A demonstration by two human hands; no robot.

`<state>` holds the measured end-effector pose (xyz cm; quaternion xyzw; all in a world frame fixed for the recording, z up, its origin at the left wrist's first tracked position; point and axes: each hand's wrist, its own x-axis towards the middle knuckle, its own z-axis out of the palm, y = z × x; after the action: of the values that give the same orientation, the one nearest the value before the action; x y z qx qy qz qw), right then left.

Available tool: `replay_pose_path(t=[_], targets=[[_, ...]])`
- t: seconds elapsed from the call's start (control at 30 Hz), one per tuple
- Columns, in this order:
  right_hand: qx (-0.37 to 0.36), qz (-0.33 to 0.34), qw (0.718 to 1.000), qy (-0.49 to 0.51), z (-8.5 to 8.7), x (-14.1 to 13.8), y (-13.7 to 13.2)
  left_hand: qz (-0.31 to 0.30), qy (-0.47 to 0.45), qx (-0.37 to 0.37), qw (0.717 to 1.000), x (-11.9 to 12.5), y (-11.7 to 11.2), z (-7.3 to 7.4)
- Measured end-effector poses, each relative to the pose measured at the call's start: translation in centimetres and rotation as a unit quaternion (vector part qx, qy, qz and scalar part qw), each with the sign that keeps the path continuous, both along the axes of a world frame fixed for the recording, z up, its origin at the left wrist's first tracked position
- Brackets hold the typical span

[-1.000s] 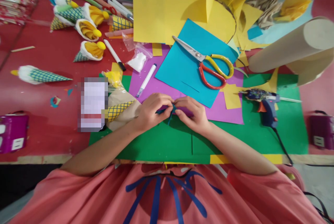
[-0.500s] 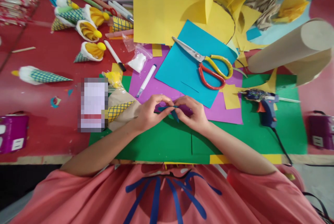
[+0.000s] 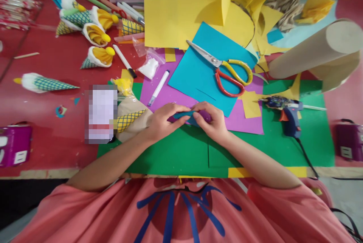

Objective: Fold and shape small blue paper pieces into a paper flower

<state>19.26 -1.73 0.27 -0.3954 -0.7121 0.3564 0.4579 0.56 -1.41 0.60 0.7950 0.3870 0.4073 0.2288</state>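
My left hand and my right hand meet over the green sheet, fingertips pinched together. Between them is a thin teal paper strip, lying nearly flat, with a small purple piece under my right fingers. Both hands grip the strip. Just beyond my hands lie a purple sheet and a blue sheet.
Scissors with red and yellow handles lie on the blue sheet. A glue gun sits to the right on the green sheet. A white marker, paper cones, yellow sheets and a cardboard tube crowd the red table.
The teal strip, first crossed and hanging between my fingertips, now lies flatter between the hands. My right hand has closed over a purple piece. The arms stay in place.
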Motion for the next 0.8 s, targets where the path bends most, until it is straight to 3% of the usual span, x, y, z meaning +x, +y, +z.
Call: replay_pose_path(t=[0.4, 0.53, 0.7, 0.8], targets=[[-0.071, 0.048, 0.996, 0.023, 0.06, 0.17, 0.44, -0.033, -0.016, -0.034, 0.999, 0.12, 0.05, -0.12], [-0.082, 0.045, 0.995, 0.034, 0.16, 0.23, 0.48, -0.027, -0.024, -0.099, 0.994, 0.17, -0.08, -0.06], [-0.089, 0.045, 0.994, 0.043, 0.13, 0.17, 0.45, -0.021, -0.032, -0.246, 0.968, 0.15, -0.24, -0.10], [-0.080, 0.024, 0.995, 0.057, -0.02, 0.15, 0.53, -0.006, -0.056, -0.275, 0.960, 0.20, -0.13, -0.24]])
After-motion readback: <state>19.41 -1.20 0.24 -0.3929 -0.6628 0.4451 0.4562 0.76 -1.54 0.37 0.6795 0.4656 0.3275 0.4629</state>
